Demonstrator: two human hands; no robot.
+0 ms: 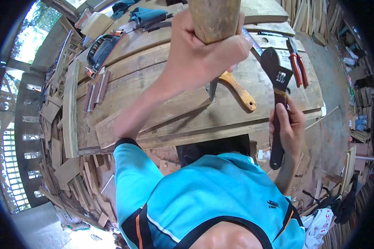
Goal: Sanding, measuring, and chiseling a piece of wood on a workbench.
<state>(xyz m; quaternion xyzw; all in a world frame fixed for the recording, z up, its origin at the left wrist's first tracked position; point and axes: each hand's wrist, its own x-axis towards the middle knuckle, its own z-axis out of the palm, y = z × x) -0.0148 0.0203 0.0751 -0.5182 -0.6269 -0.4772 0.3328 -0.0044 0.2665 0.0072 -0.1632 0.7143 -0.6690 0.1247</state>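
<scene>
My left hand point(205, 56) is raised close to the camera, fingers wrapped round the end of a thick, rounded wooden piece point(217, 23); its upper part runs out of view. A metal strip point(253, 43) shows behind that hand, partly hidden. In my right hand point(291, 120) is an adjustable wrench point(277, 79), upright, dark jaw at the top, gripped by its handle over the bench's near right edge. Between the hands, a tool with a flat wooden handle point(241, 92) and a dark metal part lies on the wooden workbench point(278, 97). Red-handled pliers point(298, 66) lie beyond the wrench.
A thick board point(170, 110) lies along the bench's left part. Farther left are short reddish strips point(96, 92) and a dark blue tool point(102, 52). Blue cloth point(147, 14) lies at the back. Wood offcuts point(66, 170) are heaped at the left; stacked timber leans far right.
</scene>
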